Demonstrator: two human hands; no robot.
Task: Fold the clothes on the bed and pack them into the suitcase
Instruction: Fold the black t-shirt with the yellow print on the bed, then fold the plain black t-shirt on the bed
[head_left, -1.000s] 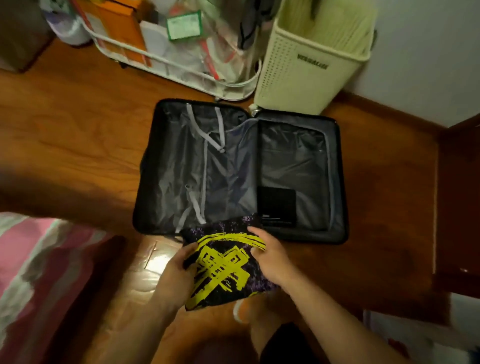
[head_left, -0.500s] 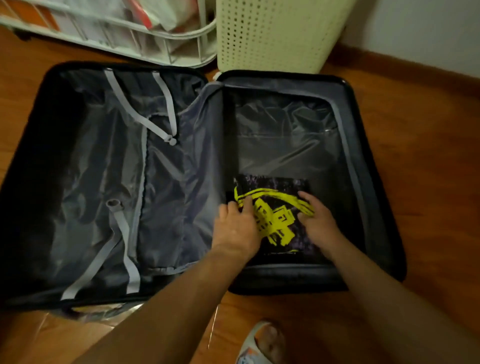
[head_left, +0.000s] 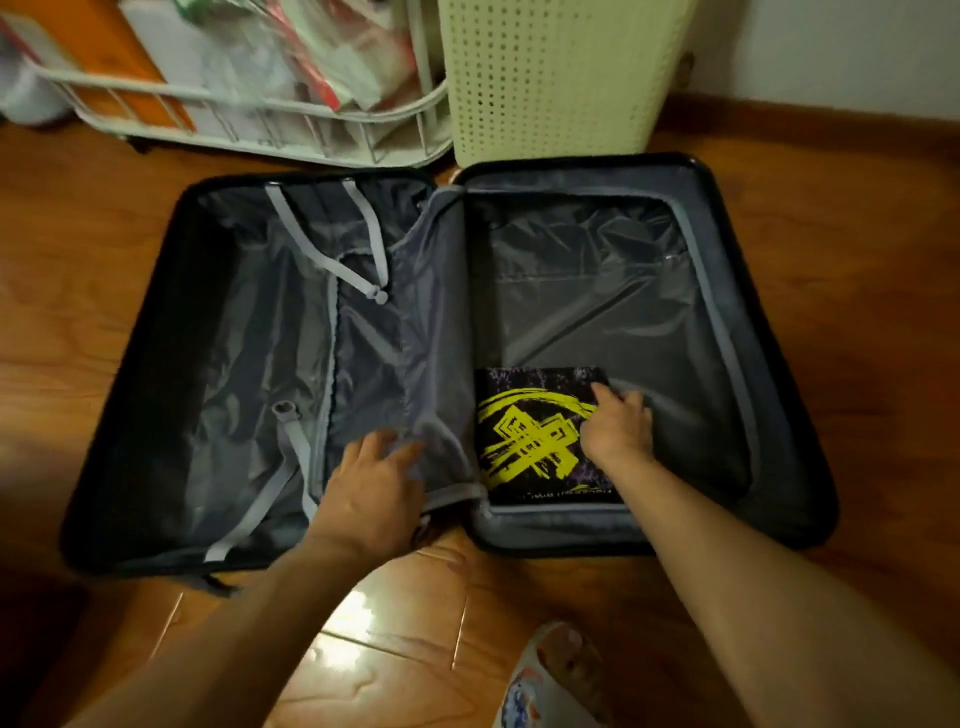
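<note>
**Folded shirt lies in the right half of the open suitcase**

The right hand (head_left: 618, 428) rests on the right edge of the folded garment (head_left: 540, 436), its fingers bent down over that edge near the far corner; whether they pinch the cloth or only press on it cannot be told. The left hand (head_left: 371, 483) lies with fingers loosely spread and fairly straight on the grey divider flap (head_left: 436, 364) that runs along the middle of the case, touching the fabric near its front end and holding nothing.

The garment is black with a purple speckle and a bold yellow brush-stroke print. It lies flat, folded to a compact rectangle, in the near left corner of the right compartment, just beside the divider flap and against the front wall. The rest of that compartment shows crumpled grey lining.

The suitcase (head_left: 779, 395) lies opened flat on the wooden floor (head_left: 78, 322), both halves facing up. The left compartment holds only its own pale grey straps (head_left: 291, 467), unbuckled and lying loose on the lining.

Beyond the case stand a cream perforated laundry basket (head_left: 550, 78) and a white wire rack (head_left: 249, 124) stuffed with bags and packets. A slippered foot (head_left: 550, 675) shows at the lower edge.
</note>
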